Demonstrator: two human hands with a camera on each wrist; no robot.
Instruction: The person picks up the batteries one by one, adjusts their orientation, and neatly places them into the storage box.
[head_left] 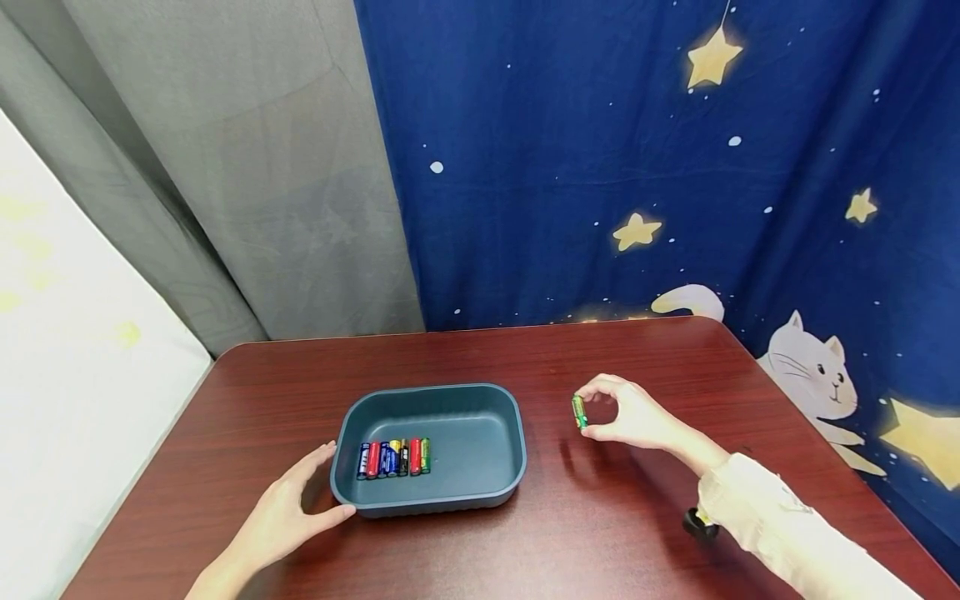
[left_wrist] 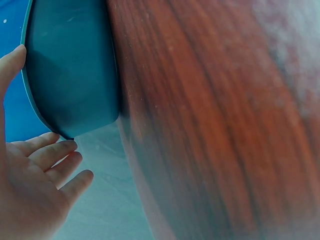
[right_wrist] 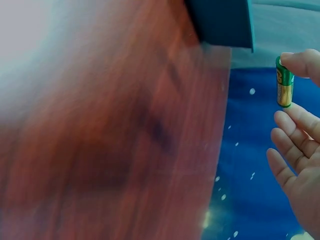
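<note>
Between thumb and index finger my right hand [head_left: 632,414] pinches a green and gold battery [right_wrist: 284,82] by its two ends, above the table to the right of a dark teal tray [head_left: 480,502]. The other fingers of that hand are spread apart in the right wrist view. My left hand [head_left: 281,508] touches the tray's left end, thumb at the near corner and fingertips [left_wrist: 67,145] at the rim. Inside the tray, several batteries [head_left: 393,458] in blue, red, black and green lie side by side in a row at the left.
The tray stands on a reddish-brown wooden table [head_left: 570,533]. Behind it hang a grey curtain [head_left: 247,167] and a blue curtain [head_left: 540,167] with stars and a cat. A white surface [head_left: 75,358] lies along the left side.
</note>
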